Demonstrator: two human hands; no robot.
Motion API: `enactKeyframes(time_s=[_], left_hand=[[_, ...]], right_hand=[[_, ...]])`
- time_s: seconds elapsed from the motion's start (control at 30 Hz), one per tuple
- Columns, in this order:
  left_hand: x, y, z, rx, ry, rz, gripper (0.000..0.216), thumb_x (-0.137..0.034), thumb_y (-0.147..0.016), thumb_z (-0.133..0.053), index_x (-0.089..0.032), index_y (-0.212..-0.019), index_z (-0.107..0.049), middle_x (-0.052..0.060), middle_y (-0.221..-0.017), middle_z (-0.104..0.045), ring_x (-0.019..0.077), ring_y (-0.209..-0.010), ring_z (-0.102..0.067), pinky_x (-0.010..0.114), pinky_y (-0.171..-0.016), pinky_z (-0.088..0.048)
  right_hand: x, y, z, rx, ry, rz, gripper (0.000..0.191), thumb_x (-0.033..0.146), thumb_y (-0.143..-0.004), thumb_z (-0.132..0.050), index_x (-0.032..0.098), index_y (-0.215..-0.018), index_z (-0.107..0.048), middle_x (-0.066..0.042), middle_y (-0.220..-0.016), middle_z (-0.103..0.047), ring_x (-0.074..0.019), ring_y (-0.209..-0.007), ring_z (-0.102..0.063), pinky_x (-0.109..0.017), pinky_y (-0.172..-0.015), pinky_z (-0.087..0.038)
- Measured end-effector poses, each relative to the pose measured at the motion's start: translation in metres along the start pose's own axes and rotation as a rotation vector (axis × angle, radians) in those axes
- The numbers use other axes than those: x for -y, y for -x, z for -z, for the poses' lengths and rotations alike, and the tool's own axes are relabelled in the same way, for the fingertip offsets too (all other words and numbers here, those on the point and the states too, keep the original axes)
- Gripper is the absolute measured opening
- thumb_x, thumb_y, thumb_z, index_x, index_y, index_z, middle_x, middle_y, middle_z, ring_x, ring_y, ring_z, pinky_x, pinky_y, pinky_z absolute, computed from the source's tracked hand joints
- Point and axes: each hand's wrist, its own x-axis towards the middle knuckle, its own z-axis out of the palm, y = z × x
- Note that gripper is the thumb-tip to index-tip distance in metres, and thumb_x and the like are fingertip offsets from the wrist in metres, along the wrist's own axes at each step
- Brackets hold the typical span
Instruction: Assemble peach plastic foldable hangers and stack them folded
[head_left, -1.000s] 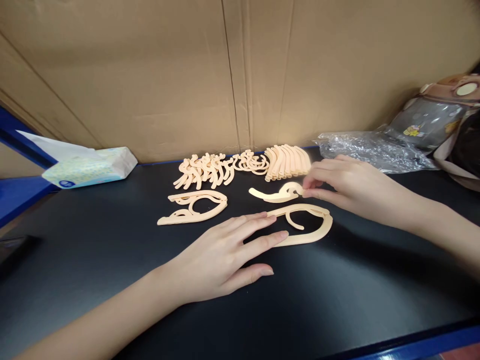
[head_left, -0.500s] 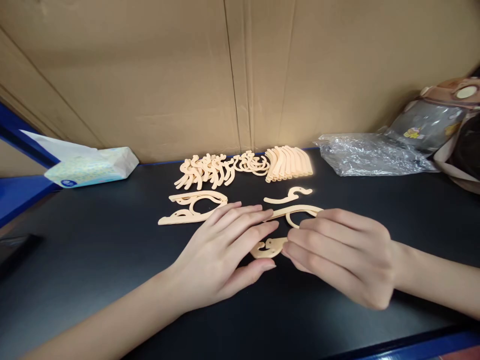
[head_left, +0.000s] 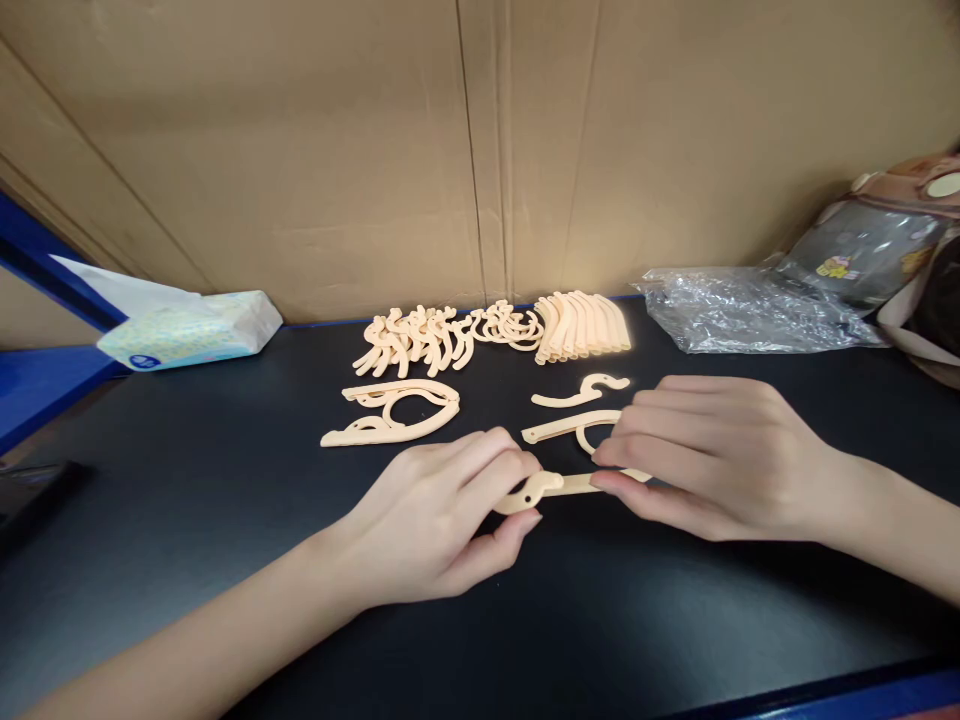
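Both my hands pinch a small cream plastic hook piece (head_left: pixel 551 486) just above the black table (head_left: pixel 225 540). My left hand (head_left: pixel 442 515) grips its rounded left end between thumb and fingers. My right hand (head_left: pixel 705 455) holds its right end and covers part of a larger loop-shaped piece (head_left: pixel 570 428) lying underneath. A loose swan-neck hook (head_left: pixel 581 390) lies just beyond. An assembled loop piece (head_left: pixel 394 412) rests to the left of my hands.
Heaps of cream parts line the back: hooks (head_left: pixel 412 340), rings (head_left: pixel 510 325) and curved strips (head_left: pixel 585 325). A tissue pack (head_left: pixel 187 330) sits at back left, crumpled clear plastic (head_left: pixel 750 310) and a bag (head_left: pixel 885 250) at back right. A cardboard wall (head_left: pixel 480 140) stands behind.
My right hand carried a small hook piece from the back of the table toward me. My left hand curled from flat and took hold of its other end.
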Motion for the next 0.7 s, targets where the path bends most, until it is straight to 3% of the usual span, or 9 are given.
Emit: enactKeyframes(time_s=[0.13,0.27,0.47,0.6,0.7], left_hand=[[0.005,0.001,-0.001,-0.010,-0.024,0.079,0.014,-0.020,-0.090,-0.048,-0.016,-0.101,-0.055,0.002,-0.084,-0.058,0.0113,-0.065,-0.053,0.021,-0.055,-0.041],[0.006,0.002,-0.001,-0.012,-0.036,0.107,0.014,-0.021,-0.090,-0.048,-0.016,-0.101,-0.055,0.001,-0.085,-0.058,0.0115,-0.065,-0.052,0.022,-0.056,-0.041],[0.006,0.001,-0.001,-0.026,-0.050,0.107,0.014,-0.021,-0.090,-0.048,-0.016,-0.101,-0.055,0.002,-0.086,-0.059,0.0115,-0.067,-0.053,0.022,-0.057,-0.042],[0.006,0.000,-0.001,-0.060,-0.070,0.120,0.013,-0.022,-0.091,-0.047,-0.016,-0.099,-0.055,0.001,-0.085,-0.060,0.0109,-0.065,-0.053,0.021,-0.055,-0.041],[0.006,0.000,-0.001,-0.069,-0.079,0.127,0.013,-0.023,-0.091,-0.047,-0.016,-0.099,-0.056,0.001,-0.086,-0.061,0.0100,-0.063,-0.053,0.021,-0.055,-0.041]], right_hand=[[-0.002,0.003,-0.005,0.251,-0.041,-0.057,0.021,0.028,-0.092,-0.054,0.016,-0.079,-0.064,-0.001,-0.073,-0.059,-0.0141,-0.064,-0.052,-0.029,-0.058,-0.037],[0.003,0.004,-0.012,0.339,-0.095,-0.078,0.016,0.024,-0.090,-0.056,0.017,-0.080,-0.065,-0.001,-0.075,-0.058,-0.0155,-0.071,-0.055,-0.029,-0.063,-0.039],[0.009,0.001,-0.013,0.341,-0.143,-0.046,0.019,0.019,-0.094,-0.050,0.016,-0.079,-0.062,-0.001,-0.074,-0.058,-0.0156,-0.071,-0.052,-0.029,-0.066,-0.038],[0.014,0.002,-0.015,0.276,-0.024,0.009,0.026,0.014,-0.095,-0.043,0.016,-0.074,-0.058,-0.001,-0.068,-0.055,-0.0156,-0.064,-0.047,-0.031,-0.062,-0.034],[0.017,0.004,-0.017,0.274,0.092,0.050,0.019,0.008,-0.093,-0.044,0.015,-0.082,-0.058,-0.002,-0.069,-0.056,-0.0164,-0.064,-0.048,-0.031,-0.062,-0.033]])
